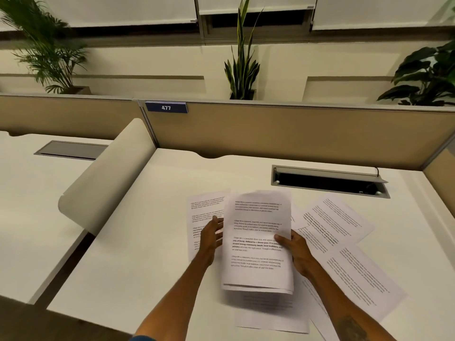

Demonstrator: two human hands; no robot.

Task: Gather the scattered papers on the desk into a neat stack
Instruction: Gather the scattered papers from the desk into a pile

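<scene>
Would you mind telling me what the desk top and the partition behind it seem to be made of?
Desk top: probably matte white laminate, smooth and even, with no grain or glare. Partition: likely tan fabric panel with a flat woven look, capped by a grey metal-like rail; the weave is too fine to confirm.

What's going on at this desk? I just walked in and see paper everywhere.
A person is gathering printed sheets into one pile. The right hand grips a small held stack lifted off the white desk, while the left hand is open beside its left edge. Loose sheets remain: one on the left, several on the right, and one under the stack.
</scene>
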